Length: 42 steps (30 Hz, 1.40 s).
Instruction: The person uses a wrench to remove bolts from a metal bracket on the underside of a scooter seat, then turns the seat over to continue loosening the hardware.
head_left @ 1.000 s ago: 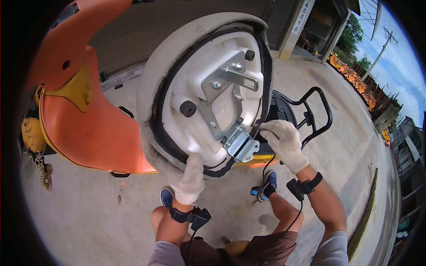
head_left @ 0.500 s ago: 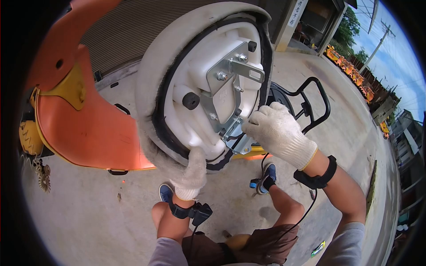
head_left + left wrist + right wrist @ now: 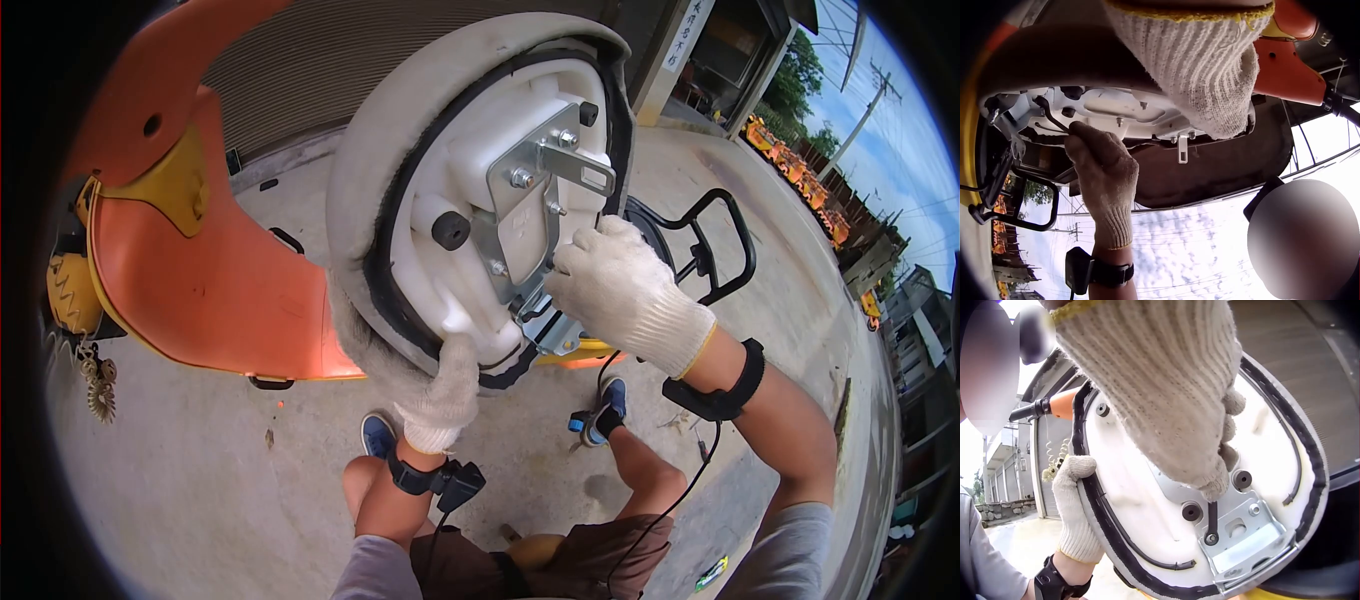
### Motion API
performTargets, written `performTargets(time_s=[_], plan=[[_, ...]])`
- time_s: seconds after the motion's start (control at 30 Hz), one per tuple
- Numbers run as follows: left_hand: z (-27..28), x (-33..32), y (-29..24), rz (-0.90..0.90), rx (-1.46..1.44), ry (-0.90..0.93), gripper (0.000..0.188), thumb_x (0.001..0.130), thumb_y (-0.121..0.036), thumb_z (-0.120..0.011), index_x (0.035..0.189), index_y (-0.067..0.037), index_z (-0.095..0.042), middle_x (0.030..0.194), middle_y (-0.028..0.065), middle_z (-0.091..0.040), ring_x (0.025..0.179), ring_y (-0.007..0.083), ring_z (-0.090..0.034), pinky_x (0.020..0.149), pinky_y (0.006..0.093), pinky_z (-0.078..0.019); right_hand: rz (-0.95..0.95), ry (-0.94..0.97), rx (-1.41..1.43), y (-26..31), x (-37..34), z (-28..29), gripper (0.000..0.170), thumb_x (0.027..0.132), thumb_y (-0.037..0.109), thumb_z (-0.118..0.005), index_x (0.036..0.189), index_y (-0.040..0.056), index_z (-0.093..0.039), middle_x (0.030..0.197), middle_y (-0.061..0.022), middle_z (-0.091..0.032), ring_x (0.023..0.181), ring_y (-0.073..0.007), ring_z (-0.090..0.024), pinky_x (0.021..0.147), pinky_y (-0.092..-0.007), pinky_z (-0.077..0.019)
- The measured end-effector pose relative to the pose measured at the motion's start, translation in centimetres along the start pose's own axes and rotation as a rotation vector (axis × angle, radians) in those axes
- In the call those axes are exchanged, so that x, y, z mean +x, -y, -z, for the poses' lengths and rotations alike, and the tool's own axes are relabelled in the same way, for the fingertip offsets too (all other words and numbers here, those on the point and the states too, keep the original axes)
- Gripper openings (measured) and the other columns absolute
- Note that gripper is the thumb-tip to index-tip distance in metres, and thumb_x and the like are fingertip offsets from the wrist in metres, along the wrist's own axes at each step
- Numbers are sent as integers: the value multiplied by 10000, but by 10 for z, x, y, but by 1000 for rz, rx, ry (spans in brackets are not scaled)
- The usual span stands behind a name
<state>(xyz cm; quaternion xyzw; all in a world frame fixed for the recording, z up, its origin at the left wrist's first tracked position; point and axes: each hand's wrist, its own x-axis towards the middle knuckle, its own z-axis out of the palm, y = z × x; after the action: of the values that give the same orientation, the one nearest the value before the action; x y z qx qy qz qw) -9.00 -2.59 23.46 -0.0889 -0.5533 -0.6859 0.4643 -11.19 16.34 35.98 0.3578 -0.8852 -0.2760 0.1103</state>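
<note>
A scooter seat is tipped up, showing its white plastic underside with a metal bracket and black rubber bumpers. My gloved left hand grips the seat's lower rim, its thumb over the edge. At the hinge plate, my gloved right hand holds a black L-shaped hex key. In the right wrist view the key's lower end meets a bolt on that plate, while the right hand's fingers hide its upper part.
The scooter's orange body stands to the left and its black rear rack to the right. Concrete ground lies below, with my feet near the scooter. Behind is a roller shutter; a small green packet lies at lower right.
My right hand has moved left from the hinge's outer side to over the hinge plate, with the hex key at the bolt. My left hand keeps its grip on the seat rim.
</note>
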Motion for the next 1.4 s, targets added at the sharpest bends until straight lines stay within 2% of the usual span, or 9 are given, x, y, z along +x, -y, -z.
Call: performTargets(time_s=[0.23, 0.4, 0.57, 0.67, 0.83, 0.97, 1.17, 1.23, 1.4], plan=[[-2, 0, 0, 1, -20, -16, 987, 656, -149, -638, 1548, 65, -273, 1488, 199, -419, 1386, 310, -428, 1191, 444, -315, 17, -143, -23, -11, 15, -14, 101, 829, 247, -714, 901, 186, -752, 905, 14, -639, 987, -197, -635, 875, -361, -472], [0, 1, 1, 49, -33, -35, 987, 660, -135, -623, 1560, 54, -265, 1504, 183, -412, 1395, 302, -421, 1194, 435, -311, -221, -108, 313, -27, -5, -46, 268, 884, 372, -701, 911, 109, -745, 889, -66, -680, 932, -272, -669, 830, -411, -512], [-4, -1, -5, 37, -42, -76, 986, 676, -181, -672, 1557, 45, -292, 1491, 178, -420, 1383, 296, -428, 1190, 425, -312, -512, 28, 759, -14, -24, -77, 277, 932, 306, -670, 1081, 75, -641, 902, -150, -720, 916, -343, -723, 807, -431, -569], [5, -4, -5, 66, 20, 35, 991, 689, -186, -695, 1562, 40, -283, 1518, 182, -400, 1407, 307, -411, 1200, 440, -301, -506, -35, 837, -9, -30, -90, 258, 959, 302, -640, 1077, 72, -634, 958, -158, -709, 917, -353, -713, 810, -439, -565], [0, -9, -5, 92, -52, 36, 1016, 701, -153, -690, 1582, 24, -216, 1572, 183, -342, 1456, 317, -367, 1222, 461, -279, -267, -69, 620, -22, -33, -105, 283, 983, 228, -599, 1228, 132, -705, 1000, -113, -692, 867, -329, -693, 765, -420, -562], [-2, -6, -6, 63, -111, 29, 1005, 758, -172, -713, 1590, 7, -180, 1601, 174, -302, 1477, 314, -341, 1240, 466, -257, -219, -116, 580, -32, -24, -96, 178, 899, 181, -673, 1045, 110, -744, 976, -84, -701, 868, -307, -704, 769, -419, -562], [-2, -8, 2, 2, -72, -28, 1013, 782, -211, -767, 1591, -8, -193, 1603, 171, -303, 1470, 302, -350, 1237, 465, -268, -160, -190, 698, -38, -25, -101, 172, 870, 126, -692, 1025, 72, -741, 987, -94, -707, 880, -316, -704, 811, -406, -561], [-4, -6, 3, -36, -163, -1, 971, 776, -114, -719, 1590, -5, -199, 1603, 174, -299, 1474, 298, -341, 1238, 462, -265, -132, -204, 840, -39, -25, -104, 190, 873, 136, -690, 1036, 53, -743, 989, -113, -714, 877, -327, -699, 824, -398, -561], [-2, -7, -1, 30, -80, -4, 970, 761, -89, -697, 1588, 7, -198, 1591, 174, -310, 1464, 297, -351, 1232, 456, -266, -126, -144, 757, -41, -28, -87, 199, 890, 180, -694, 1034, 56, -754, 956, -108, -725, 870, -317, -701, 823, -390, -561]])
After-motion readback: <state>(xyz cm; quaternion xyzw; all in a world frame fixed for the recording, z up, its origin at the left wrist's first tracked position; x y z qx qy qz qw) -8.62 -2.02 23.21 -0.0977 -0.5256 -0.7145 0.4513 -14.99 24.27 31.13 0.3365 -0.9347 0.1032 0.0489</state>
